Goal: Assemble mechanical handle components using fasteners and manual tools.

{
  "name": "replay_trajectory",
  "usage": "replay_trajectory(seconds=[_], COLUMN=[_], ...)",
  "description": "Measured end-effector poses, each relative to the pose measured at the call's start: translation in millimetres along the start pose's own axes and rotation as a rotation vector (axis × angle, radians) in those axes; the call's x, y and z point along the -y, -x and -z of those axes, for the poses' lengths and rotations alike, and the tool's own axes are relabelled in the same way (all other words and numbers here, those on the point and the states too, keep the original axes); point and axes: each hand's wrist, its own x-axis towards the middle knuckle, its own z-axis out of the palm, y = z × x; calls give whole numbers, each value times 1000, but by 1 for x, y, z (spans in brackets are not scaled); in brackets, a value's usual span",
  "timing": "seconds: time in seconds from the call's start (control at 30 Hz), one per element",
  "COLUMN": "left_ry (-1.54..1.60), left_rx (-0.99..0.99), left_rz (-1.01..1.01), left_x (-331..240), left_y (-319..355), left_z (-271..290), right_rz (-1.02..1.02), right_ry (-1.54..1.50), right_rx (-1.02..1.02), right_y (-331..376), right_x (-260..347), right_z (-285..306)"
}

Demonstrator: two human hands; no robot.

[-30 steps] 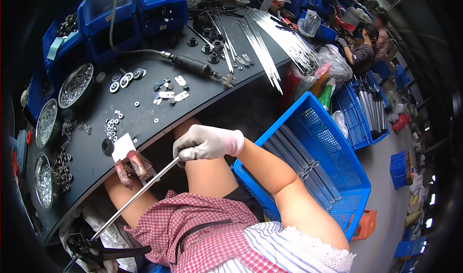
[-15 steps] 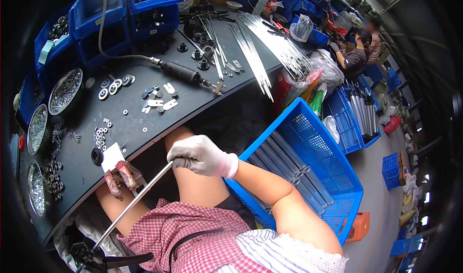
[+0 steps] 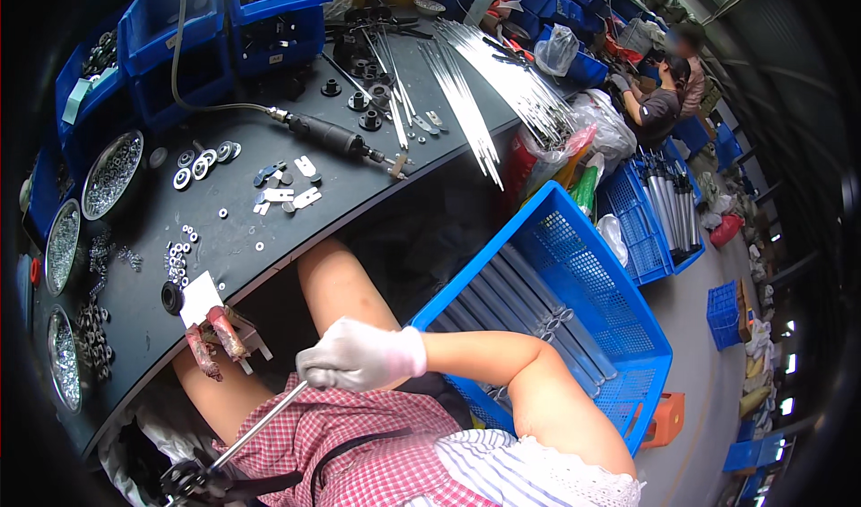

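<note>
My right hand [image 3: 359, 355], in a grey-white glove with a pink cuff, is closed round the upper end of a slim metal rod [image 3: 263, 424]. The rod slants down to the left over my lap. At its lower end is a black fitting [image 3: 193, 478] with a long black lever, partly lost in the dark rim. My left hand is not in view. Just beyond the rod, at the table edge, stands a small fixture [image 3: 220, 332] with two wrapped, reddish-brown arms. A white card [image 3: 201, 299] lies against it.
The dark table [image 3: 296, 225] carries a power driver [image 3: 327, 137], washers, metal clips, bundled rods [image 3: 462, 104] and metal bowls [image 3: 114, 175] of small parts. Blue bins [image 3: 170, 23] line its back. A blue crate [image 3: 538, 328] of grey tubes stands at my right. Another person [image 3: 664, 104] works farther off.
My right hand has moved down and slightly left, toward my lap. The rod's lower end and black fitting have shifted right. The whole view has moved slightly.
</note>
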Motion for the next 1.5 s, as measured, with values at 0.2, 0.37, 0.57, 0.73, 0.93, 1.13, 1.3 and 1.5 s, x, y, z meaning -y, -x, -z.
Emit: replay_trajectory(seconds=[0.2,0.37,0.57,0.73,0.93,1.13,1.3,1.5], left_ry=[-472,-406,-652,430,1171,1108,1258,1210], left_rx=[15,97,77,167,223,128,-164,124], left_rz=[48,466,-92,202,475,505,830,594], left_x=[19,-5,29,-46,49,41,17,13], left_y=[29,3,44,-11,101,86,72,74], left_z=[25,10,5,-25,-27,-18,-32,-41], right_rz=[59,194,231,33,127,158,88,140], right_ry=[-21,240,228,-154,-168,-204,-222,-111], right_rx=[-336,-275,-364,-80,-225,-185,-314,-374], right_y=[-26,-29,-20,-25,-27,-31,-22,-25], right_x=[20,14,8,13,30,23,20,28], right_z=[-17,5,0,-24,-61,-37,-55,-70])
